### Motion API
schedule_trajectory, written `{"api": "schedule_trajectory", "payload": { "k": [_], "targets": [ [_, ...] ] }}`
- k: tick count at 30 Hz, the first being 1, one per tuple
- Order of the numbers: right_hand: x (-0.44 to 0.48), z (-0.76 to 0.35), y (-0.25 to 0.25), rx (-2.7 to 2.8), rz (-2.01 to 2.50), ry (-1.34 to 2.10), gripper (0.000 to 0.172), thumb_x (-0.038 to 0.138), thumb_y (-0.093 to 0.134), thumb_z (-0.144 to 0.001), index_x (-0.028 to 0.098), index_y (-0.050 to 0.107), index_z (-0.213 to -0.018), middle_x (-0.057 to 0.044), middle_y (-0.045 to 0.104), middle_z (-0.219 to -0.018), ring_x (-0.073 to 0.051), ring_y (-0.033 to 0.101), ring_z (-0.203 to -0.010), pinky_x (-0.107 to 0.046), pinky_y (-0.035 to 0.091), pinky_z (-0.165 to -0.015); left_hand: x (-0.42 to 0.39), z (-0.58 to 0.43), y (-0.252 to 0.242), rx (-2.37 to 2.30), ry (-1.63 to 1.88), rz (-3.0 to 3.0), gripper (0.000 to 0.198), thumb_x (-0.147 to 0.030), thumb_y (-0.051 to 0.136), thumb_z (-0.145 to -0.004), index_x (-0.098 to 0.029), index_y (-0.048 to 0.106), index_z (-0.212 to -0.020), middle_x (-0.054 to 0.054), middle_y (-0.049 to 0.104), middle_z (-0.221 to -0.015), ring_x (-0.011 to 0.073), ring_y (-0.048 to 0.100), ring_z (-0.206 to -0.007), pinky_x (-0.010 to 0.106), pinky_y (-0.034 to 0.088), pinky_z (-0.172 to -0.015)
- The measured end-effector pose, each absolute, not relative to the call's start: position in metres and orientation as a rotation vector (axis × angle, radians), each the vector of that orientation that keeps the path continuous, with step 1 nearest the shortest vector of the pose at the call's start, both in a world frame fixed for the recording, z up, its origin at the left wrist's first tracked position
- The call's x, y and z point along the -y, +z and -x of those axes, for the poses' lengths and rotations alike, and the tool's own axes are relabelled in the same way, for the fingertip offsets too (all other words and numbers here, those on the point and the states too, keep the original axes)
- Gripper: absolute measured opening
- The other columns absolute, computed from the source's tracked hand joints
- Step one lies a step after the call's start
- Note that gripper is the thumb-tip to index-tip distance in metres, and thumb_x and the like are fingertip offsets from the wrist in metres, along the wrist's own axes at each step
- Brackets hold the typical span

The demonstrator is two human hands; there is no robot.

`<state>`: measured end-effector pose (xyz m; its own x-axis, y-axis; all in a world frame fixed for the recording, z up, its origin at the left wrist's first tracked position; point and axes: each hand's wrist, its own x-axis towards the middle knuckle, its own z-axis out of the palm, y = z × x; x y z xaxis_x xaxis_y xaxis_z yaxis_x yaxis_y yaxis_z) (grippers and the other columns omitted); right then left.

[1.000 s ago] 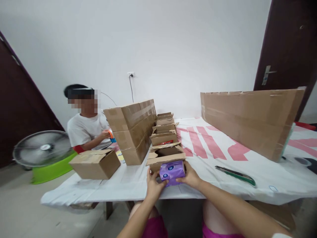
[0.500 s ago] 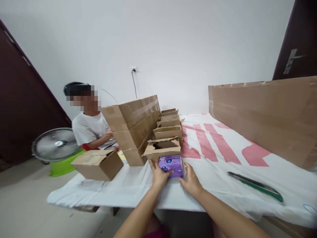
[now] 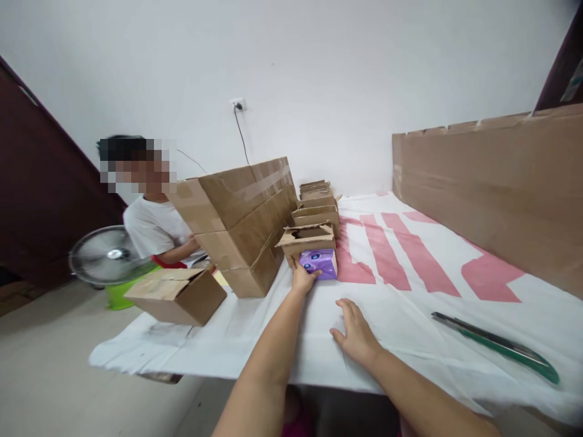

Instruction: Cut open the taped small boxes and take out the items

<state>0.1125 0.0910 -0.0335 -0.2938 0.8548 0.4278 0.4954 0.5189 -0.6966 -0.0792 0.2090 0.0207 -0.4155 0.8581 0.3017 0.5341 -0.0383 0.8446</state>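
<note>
My left hand reaches forward, its fingers closed on the near left side of a small purple packet. The packet rests on the white and red table cover, pushed against an open brown carton that heads a row of several similar open cartons. My right hand lies flat on the cover nearer to me, fingers stretched out, holding nothing.
A stack of long taped cartons stands left of the row, and a smaller carton sits near the table's left edge. A green-handled knife lies at right. A big cardboard sheet stands behind. Another person sits at far left by a fan.
My right hand has let go of the purple packet and drawn back onto the cover. My left hand has pushed the packet forward against the open carton.
</note>
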Motion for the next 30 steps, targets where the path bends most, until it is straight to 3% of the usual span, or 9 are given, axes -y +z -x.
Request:
{"api": "schedule_trajectory", "payload": {
  "k": [4, 9, 14, 18, 23, 26, 30],
  "targets": [
    [-0.091, -0.118, -0.028, 2.026, 1.116, 0.547, 0.057, 0.016, 0.063, -0.070, 0.019, 0.049, -0.125, -0.014, 0.052, -0.129, -0.030, 0.047, -0.124, -0.048, 0.039, -0.109, -0.215, 0.072, 0.014, -2.020, 1.471, -1.441, 0.090, -0.029, 0.072, -0.072, -0.010, 0.019, -0.142, 0.029, 0.006, -0.155, 0.0411, 0.017, -0.144, 0.053, 0.019, -0.115],
    [-0.094, -0.124, -0.023, 2.060, 1.095, 0.534, 0.048, 0.016, 0.060, -0.071, 0.019, 0.054, -0.119, -0.012, 0.056, -0.121, -0.028, 0.052, -0.117, -0.046, 0.042, -0.103, -0.199, 0.061, 0.009, -2.082, 1.522, -1.473, 0.082, -0.030, 0.063, -0.080, -0.005, 0.017, -0.143, 0.032, 0.011, -0.153, 0.0382, 0.011, -0.146, 0.050, 0.016, -0.117],
    [-0.095, -0.126, -0.020, 2.086, 1.072, 0.545, 0.040, 0.017, 0.059, -0.073, 0.018, 0.057, -0.113, -0.012, 0.058, -0.116, -0.028, 0.052, -0.112, -0.046, 0.042, -0.102, -0.148, 0.079, 0.019, -2.074, 1.553, -1.669, 0.065, -0.031, 0.060, -0.080, -0.014, 0.036, -0.138, 0.019, 0.027, -0.151, 0.0287, 0.024, -0.144, 0.042, 0.022, -0.117],
    [-0.092, -0.126, -0.016, 2.118, 1.062, 0.549, 0.036, 0.016, 0.061, -0.073, 0.016, 0.059, -0.109, -0.013, 0.059, -0.113, -0.028, 0.053, -0.110, -0.043, 0.043, -0.100, -0.091, 0.133, 0.052, -2.237, 1.584, -1.697, 0.045, -0.032, 0.057, -0.082, -0.017, 0.050, -0.125, 0.014, 0.041, -0.141, 0.0256, 0.030, -0.140, 0.039, 0.017, -0.118],
    [-0.090, -0.125, -0.010, 2.148, 1.065, 0.545, 0.027, 0.015, 0.062, -0.073, 0.017, 0.063, -0.101, -0.012, 0.063, -0.107, -0.030, 0.053, -0.107, -0.043, 0.042, -0.098, -0.047, 0.233, 0.108, -2.639, 1.645, -1.293, 0.059, -0.035, 0.055, -0.083, -0.019, 0.039, -0.137, 0.016, 0.016, -0.153, 0.0356, 0.011, -0.143, 0.054, 0.011, -0.115],
    [-0.090, -0.126, -0.008, 2.165, 1.059, 0.539, 0.021, 0.016, 0.063, -0.073, 0.018, 0.065, -0.094, -0.011, 0.064, -0.103, -0.029, 0.054, -0.104, -0.042, 0.043, -0.096, -0.031, 0.279, 0.122, -2.769, 1.494, -0.990, 0.062, -0.035, 0.071, -0.070, -0.022, 0.052, -0.128, 0.013, 0.027, -0.147, 0.0413, 0.031, -0.133, 0.058, 0.022, -0.110],
    [-0.090, -0.128, -0.006, 2.182, 1.040, 0.527, 0.015, 0.015, 0.064, -0.073, 0.019, 0.066, -0.088, -0.009, 0.066, -0.099, -0.026, 0.055, -0.102, -0.038, 0.043, -0.095, -0.016, 0.305, 0.112, -2.740, 1.450, -0.883, 0.049, -0.027, 0.066, -0.074, -0.017, 0.058, -0.122, 0.011, 0.049, -0.127, 0.0319, 0.054, -0.111, 0.048, 0.040, -0.102]
  ]
}}
